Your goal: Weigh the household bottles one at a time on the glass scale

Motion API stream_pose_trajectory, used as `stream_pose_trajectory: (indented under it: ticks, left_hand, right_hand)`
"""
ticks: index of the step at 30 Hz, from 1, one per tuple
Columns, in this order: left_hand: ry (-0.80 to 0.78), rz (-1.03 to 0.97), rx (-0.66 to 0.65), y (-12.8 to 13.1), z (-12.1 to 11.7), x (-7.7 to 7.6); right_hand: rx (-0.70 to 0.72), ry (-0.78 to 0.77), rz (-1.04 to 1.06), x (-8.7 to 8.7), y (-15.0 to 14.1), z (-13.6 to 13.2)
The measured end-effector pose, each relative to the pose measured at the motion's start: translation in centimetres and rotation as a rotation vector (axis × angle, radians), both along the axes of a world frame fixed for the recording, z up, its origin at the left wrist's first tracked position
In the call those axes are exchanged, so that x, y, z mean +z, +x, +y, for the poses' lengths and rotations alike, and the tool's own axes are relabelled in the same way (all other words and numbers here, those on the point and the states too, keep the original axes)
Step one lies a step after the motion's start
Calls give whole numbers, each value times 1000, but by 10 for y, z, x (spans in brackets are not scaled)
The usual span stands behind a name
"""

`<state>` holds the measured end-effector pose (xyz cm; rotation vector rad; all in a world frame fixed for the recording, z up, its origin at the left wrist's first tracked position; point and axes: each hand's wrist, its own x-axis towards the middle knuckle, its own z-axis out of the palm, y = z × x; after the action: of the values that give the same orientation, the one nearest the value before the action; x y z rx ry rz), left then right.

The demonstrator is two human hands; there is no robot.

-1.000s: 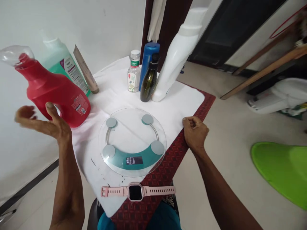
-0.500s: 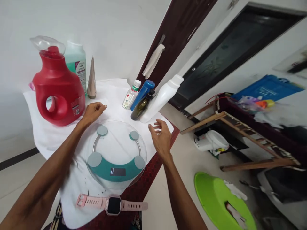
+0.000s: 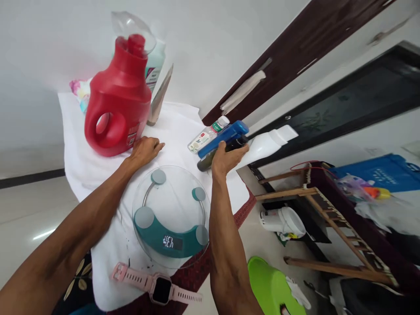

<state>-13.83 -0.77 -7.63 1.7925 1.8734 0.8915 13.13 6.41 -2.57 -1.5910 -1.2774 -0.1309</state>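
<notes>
My right hand [image 3: 225, 161] is at a dark green bottle [image 3: 206, 162] with a black top, thumb on one side and fingers on the other; the hand hides part of it. A white bottle [image 3: 262, 148] leans just right of those fingers. On the other side are a blue bottle [image 3: 216, 142] and a clear bottle with a white cap [image 3: 205, 139]. My left hand [image 3: 146, 149], loosely closed and holding nothing, rests on the white cloth beside a red detergent jug [image 3: 114, 105]. A round glass scale [image 3: 170, 205] with a lit display lies between my forearms.
A pink smartwatch [image 3: 161, 288] lies at the table's near edge. Behind the jug stand a pale green bottle [image 3: 155, 61] and a beige tube [image 3: 160, 98]. Down on the floor to the right are a green basin [image 3: 269, 284], a white bucket [image 3: 285, 221] and a wooden-legged table [image 3: 341, 236].
My right hand has moved forward from beside the scale to the dark green bottle. My left hand stays by the jug. The view has shifted and tilted, and the scale's display reads differently.
</notes>
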Motion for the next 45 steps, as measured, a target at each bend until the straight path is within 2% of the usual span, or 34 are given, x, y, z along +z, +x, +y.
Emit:
stream_pose_trajectory:
  ticks: [4,7,9,12,15,18,22,25,30,36,38,42,43,45]
  left_hand:
    - [-62,115,-49,6,0,2]
    - [-100,139,-93,10,-1,2]
    - [-106,142,-106,11,-1,1]
    - [-104,160,-116,12,-2,2]
    - [-125,194,-119,12,-3,4]
    - [-137,201,-116,12,-3,6]
    - [-113,176,-110,12,-2,2]
    - [-90,153,-107,12,0,-4]
    - [-62,91,-115,10,2,-12]
    - [-102,95,-111,10,0,-6]
    - [-120,95,-106,11,0,-4]
    - [-133,121,-98,12,-1,-3]
    - [-135,134,-99,12,-1,-3]
    - [-136,150,-104,12,-2,-2]
  right_hand:
    - [23,31,-26,4,-2,-3]
    - [109,58,-20,10,-3,-21]
    - [189,130,4,19,-3,-42]
    - [355,231,38,41,-1,-79]
    - [481,185,63,63,0,-116]
    - [591,126,174,72,-5,-151]
    - [668,57,203,67,-16,-189]
    - [687,34,223,62,-21,-204]
    - [676,10,270,60,-23,-211]
    - [683,9,315,56,-10,-218]
    - [611,41,415,52,-1,-224]
    - [328,1,546,36,18,-237]
    - [295,-26,548,31,20,-241]
    - [326,-89,512,22,21,-247]
